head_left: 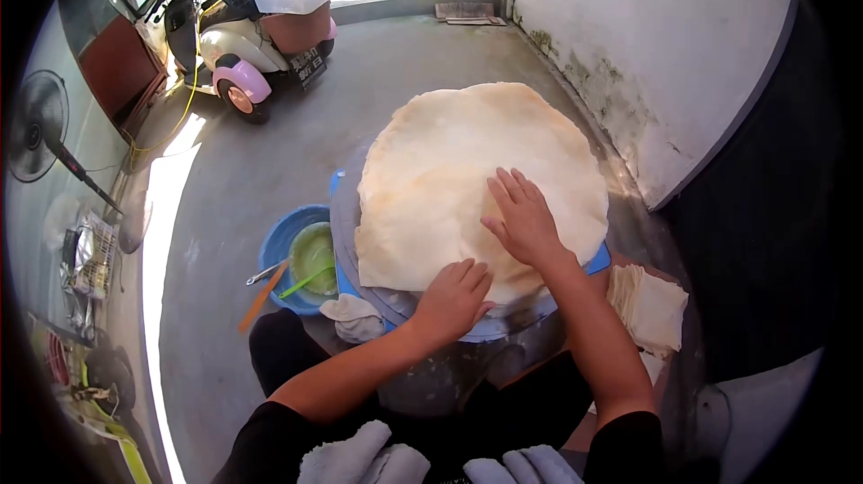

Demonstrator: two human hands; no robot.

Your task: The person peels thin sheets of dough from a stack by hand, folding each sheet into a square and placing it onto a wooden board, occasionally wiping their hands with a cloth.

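A large, round, thin flatbread sheet (449, 156) with browned edges lies over a round grey griddle or board (346, 223) in front of me. My left hand (452, 297) lies palm down on the sheet's near edge, fingers stretched out. Farther up and to the right, my right hand (523, 219) rests flat on the sheet with its fingers slightly spread. Neither hand grips anything. Blue corners of something underneath show at the sides. A crumpled white cloth (352, 318) sits at the near left of the round surface.
To the left stands a blue basin (272, 237) holding a green bowl (315, 250) and several utensils. Stacked folded sheets (645, 309) lie at the right. Farther off are a three-wheeled scooter (235, 44), a standing fan (40, 129) and a white wall (647, 44).
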